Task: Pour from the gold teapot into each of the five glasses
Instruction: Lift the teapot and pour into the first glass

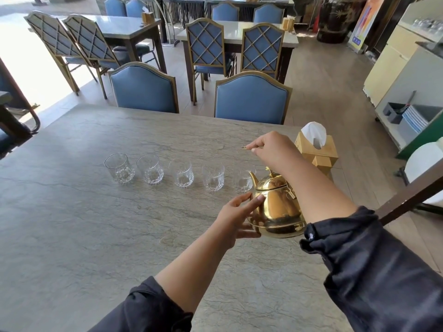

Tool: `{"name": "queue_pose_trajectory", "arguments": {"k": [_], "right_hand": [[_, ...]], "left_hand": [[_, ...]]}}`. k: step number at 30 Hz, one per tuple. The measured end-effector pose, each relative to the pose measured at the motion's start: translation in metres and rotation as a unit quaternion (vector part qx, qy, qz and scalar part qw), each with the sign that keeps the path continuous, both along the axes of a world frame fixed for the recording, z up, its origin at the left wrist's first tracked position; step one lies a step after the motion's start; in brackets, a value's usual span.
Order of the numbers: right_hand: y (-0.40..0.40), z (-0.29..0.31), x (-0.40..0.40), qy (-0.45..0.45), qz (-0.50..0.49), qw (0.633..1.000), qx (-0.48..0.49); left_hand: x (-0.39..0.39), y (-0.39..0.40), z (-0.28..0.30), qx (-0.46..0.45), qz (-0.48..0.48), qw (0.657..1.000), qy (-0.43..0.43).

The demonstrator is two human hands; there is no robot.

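The gold teapot (278, 207) hangs just above the grey stone table (96, 236), its spout pointing left and away. My right hand (273, 152) is closed on the teapot's thin gold handle above the lid. My left hand (237, 218) rests with spread fingers against the pot's left side and base. Several clear cut glasses stand in a row across the table: the leftmost glass (119, 167), a second glass (150, 168), a middle glass (181, 172), a fourth glass (213, 177) and the rightmost glass (243, 180), just beyond the spout. All look empty.
A wooden tissue box (316, 152) stands at the table's right edge behind my right hand. Two blue padded chairs (251, 99) are tucked in on the far side. More tables and chairs fill the room beyond; a counter runs along the right.
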State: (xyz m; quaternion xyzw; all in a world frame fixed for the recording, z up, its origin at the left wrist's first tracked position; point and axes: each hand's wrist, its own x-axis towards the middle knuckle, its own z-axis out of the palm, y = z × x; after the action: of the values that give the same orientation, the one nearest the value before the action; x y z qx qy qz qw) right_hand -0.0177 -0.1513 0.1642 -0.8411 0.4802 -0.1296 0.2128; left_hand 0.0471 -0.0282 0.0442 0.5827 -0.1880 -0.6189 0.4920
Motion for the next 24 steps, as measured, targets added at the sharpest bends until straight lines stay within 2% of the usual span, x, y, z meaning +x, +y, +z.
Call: {"name": "queue_pose_trajectory", "arguments": {"k": [24], "right_hand": [[0.002,0.000,-0.009,-0.002,0.022,1.000,0.003]], "left_hand": [[-0.014,0.008,0.002,0.001,0.007,1.000,-0.006]]}}
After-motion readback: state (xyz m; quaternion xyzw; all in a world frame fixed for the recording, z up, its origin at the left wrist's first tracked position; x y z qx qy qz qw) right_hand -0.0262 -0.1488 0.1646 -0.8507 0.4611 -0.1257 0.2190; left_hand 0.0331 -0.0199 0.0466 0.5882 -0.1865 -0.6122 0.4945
